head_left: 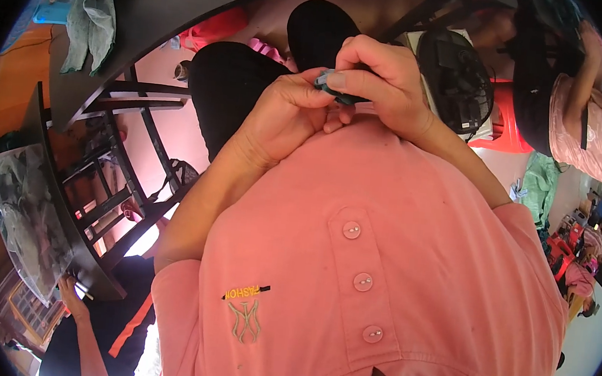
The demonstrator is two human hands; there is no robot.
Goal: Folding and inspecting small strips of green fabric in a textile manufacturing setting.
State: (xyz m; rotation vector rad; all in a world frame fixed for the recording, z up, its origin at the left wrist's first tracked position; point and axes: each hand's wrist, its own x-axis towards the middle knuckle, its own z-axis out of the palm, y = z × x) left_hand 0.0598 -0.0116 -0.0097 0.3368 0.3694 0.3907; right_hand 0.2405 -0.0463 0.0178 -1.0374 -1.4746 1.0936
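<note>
A small dark teal, soft-looking piece (342, 98) with a paler grey-blue part is pinched between my two hands in front of my chest. My left hand (288, 109) grips its left side, with thumb and fingertips pressed together. From the right, my right hand (388, 79) presses its thumb onto the top, index finger curled above. The fingers cover most of the piece, so its exact kind cannot be made out. Just beyond the hands are my knees in black trousers (231, 85).
A dark table (188, 6) curves across the far left, with sheer greenish fabric (92, 23) on it. A black backpack-like item (454, 79) sits by a red stool (510, 124) at right. Another person's hand (73, 298) touches a clear plastic bag (23, 214); someone in pale pink sits far right.
</note>
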